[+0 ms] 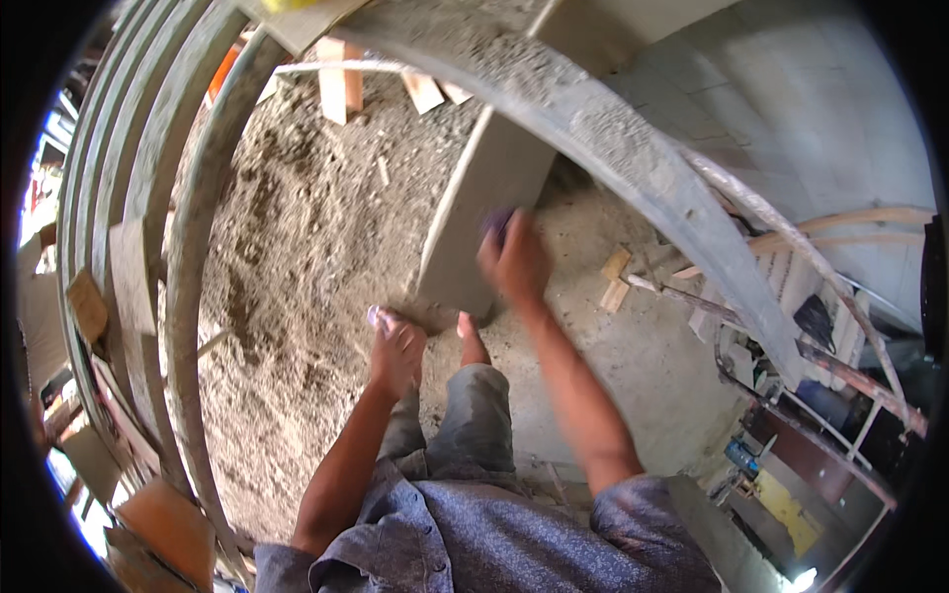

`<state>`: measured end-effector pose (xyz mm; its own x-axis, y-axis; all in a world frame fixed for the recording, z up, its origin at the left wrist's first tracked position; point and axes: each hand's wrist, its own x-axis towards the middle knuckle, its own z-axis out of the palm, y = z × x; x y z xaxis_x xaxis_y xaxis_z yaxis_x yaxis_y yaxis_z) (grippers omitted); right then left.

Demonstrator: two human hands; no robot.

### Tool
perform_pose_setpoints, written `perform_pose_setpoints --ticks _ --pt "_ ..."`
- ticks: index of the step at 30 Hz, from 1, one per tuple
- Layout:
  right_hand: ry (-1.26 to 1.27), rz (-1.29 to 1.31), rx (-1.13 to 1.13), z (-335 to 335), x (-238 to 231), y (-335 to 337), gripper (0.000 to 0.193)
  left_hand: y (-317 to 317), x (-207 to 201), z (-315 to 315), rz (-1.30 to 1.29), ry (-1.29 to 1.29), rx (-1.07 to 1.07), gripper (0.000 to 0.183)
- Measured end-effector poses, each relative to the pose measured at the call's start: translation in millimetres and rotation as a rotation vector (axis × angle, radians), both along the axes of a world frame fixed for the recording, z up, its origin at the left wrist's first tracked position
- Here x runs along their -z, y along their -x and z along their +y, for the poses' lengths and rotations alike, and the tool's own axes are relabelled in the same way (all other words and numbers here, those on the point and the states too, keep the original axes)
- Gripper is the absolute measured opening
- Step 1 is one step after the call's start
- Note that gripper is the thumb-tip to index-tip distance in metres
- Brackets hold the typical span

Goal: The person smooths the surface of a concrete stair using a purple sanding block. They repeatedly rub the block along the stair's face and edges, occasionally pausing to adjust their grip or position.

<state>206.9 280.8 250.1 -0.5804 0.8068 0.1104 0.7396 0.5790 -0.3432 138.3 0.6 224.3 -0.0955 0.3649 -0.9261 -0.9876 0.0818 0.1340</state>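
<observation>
My right hand (516, 262) is raised and blurred, its fingers closed round a small dark purple object (499, 225) whose kind I cannot make out. Beyond and below it stands a smooth grey pillar-like block (494, 188), with a pale edge facing left. I cannot tell whether the dark object touches the block. My left hand (398, 351) hangs lower, in front of my body, with its fingers curled. A small pale spot shows at its fingertips, too small to name. One bare foot (472, 341) is visible near the block's base.
Rough sandy rubble (287, 267) covers the ground at left. Curved grey bars (193, 227) rise along the left side. A dusty beam (583, 114) arches overhead to the right. Wood pieces (615, 279) lie on the floor, and a pole frame (840, 366) stands at far right.
</observation>
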Motion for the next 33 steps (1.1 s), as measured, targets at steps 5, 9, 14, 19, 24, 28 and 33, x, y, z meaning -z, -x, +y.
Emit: perform_pose_setpoints --ticks 5,9,14,19,24,28,33 --pt "0.421 -0.072 -0.336 -87.6 -61.1 -45.0 0.043 20.9 -4.9 -112.8 0.229 0.249 0.275 0.064" --pt "-0.136 0.112 -0.151 78.4 -41.6 27.6 0.046 31.7 -7.8 -155.9 0.316 0.440 0.710 0.056" --pt "0.081 -0.074 -0.107 -9.6 -5.1 -6.9 0.041 0.8 3.8 -217.0 0.583 0.405 1.068 0.055" --pt "0.338 0.149 -0.078 -101.9 -62.4 -93.9 0.030 -17.7 -12.1 -198.2 0.705 0.424 1.141 0.051" --pt "1.101 1.037 0.584 -14.9 -1.4 -77.1 0.033 33.2 -78.0 0.8 1.517 0.200 0.921 0.035" --pt "0.975 0.981 0.533 -14.9 52.1 -43.5 0.033 58.5 -88.6 151.6 1.924 -0.131 1.271 0.056" --pt "1.195 1.174 0.793 5.4 86.4 -58.0 0.032 42.9 -48.2 196.8 2.000 -0.141 1.516 0.070"
